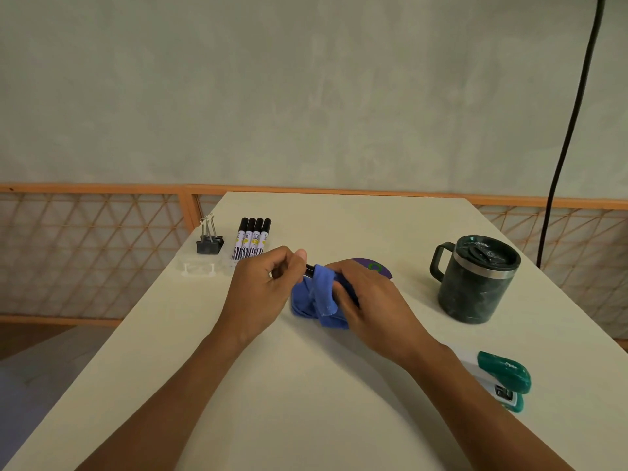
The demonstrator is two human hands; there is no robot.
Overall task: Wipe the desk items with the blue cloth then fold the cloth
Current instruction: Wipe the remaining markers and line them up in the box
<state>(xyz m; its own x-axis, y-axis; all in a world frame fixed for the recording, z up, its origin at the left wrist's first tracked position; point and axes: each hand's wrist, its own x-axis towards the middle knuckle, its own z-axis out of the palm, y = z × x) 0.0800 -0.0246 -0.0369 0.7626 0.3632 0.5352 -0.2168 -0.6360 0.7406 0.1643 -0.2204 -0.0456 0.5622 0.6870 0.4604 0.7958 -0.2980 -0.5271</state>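
— Where to look for the blue cloth point(319, 302)?
— Left of the mug point(475, 287), near the middle of the desk point(306, 396), bunched and wrapped round a slim black thing point(309, 271). Marker or pen, cannot tell which.

— And the hands?
— With the left hand point(268, 287): thumb and curled fingers pinching the bare black end that pokes out of the cloth, on the side away from the mug. With the right hand point(370, 300): fingers curled over the cloth, gripping it round the hidden part, on the side toward the mug.

— Anything in the way there?
— Behind the right hand, between it and the mug: a purple disc point(379, 268) with a green ring mark, lying flat, mostly covered by hand and cloth.

— Farther off?
— Far left of the mug, past the hands: four black-capped markers point(253, 241) side by side, caps pointing away from the person. Farther again from the mug: black binder clips point(209, 243), silver wire handles up, by the desk's left edge. Just in front of those, a clear plastic piece point(200, 268), too faint to name.

— And round the mug itself?
— Dark, lid on, handle turned toward the hands, upright and well apart from them. Nearer the person and slightly right of the mug: a green stapler point(504, 377) at the desk's right edge. Behind the mug, hanging down the wall: a black cable point(571, 130). Beyond the desk, below the wall: an orange lattice fence point(85, 249).
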